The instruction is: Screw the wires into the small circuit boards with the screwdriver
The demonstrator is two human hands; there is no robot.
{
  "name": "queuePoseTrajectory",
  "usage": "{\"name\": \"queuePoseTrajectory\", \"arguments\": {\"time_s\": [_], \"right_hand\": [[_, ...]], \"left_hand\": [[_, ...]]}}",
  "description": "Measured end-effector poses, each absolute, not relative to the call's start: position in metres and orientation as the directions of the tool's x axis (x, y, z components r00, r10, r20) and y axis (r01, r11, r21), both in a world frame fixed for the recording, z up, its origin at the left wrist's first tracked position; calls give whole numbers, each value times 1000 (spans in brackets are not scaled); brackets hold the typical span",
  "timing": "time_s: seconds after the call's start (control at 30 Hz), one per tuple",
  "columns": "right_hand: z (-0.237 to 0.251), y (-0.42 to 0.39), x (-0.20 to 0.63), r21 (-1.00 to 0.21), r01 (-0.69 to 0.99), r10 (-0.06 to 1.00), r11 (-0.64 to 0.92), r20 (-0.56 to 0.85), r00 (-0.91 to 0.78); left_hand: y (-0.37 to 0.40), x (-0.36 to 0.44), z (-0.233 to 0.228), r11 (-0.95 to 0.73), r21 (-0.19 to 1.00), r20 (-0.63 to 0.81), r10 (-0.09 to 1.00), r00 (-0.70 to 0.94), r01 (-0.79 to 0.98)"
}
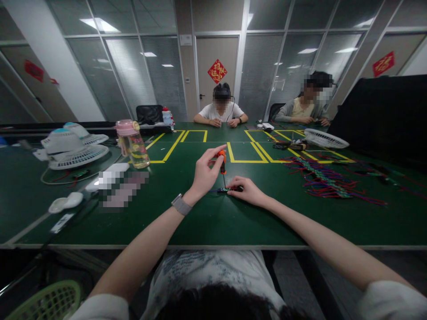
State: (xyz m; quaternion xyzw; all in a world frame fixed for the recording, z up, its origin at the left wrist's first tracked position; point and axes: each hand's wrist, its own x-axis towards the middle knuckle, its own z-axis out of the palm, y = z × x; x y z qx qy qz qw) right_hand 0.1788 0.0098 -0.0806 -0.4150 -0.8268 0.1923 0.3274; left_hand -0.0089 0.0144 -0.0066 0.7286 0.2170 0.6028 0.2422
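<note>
My left hand (204, 173) grips a small screwdriver (222, 162) with an orange and black handle, held upright with its tip down on a small circuit board (224, 190) lying on the green table (213, 222). My right hand (247, 190) presses on the right end of that board and holds it flat. A grey watch band sits on my left wrist. Most of the board is hidden under my right fingers.
A pink-lidded water bottle (132, 143) and white fan parts (71, 149) stand at the left. A heap of boards with red and blue wires (325, 180) lies at the right, a fan grille (325, 138) behind it. Two people sit at the far side.
</note>
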Motion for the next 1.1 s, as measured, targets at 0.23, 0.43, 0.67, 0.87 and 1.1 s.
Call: {"name": "queuePoseTrajectory", "arguments": {"time_s": [0.23, 0.43, 0.67, 0.87, 1.1], "right_hand": [[-80, 8, 179, -616, 541, 818, 573, 382, -431], [-78, 6, 179, -654, 504, 821, 565, 382, -424], [-79, 7, 178, -649, 509, 822, 565, 387, -418], [-81, 9, 178, -630, 523, 817, 574, 399, -416], [-80, 8, 177, -627, 521, 814, 579, 401, -420]], "left_hand": [[16, -10, -7, -795, 598, 781, 607, 150, 104], [12, -9, -6, -768, 640, 759, 635, 145, 14], [15, -9, -9, -813, 574, 800, 583, 145, 97], [13, -6, -9, -769, 638, 758, 620, 204, -33], [14, -10, -8, -817, 562, 811, 575, 109, 127]]}}
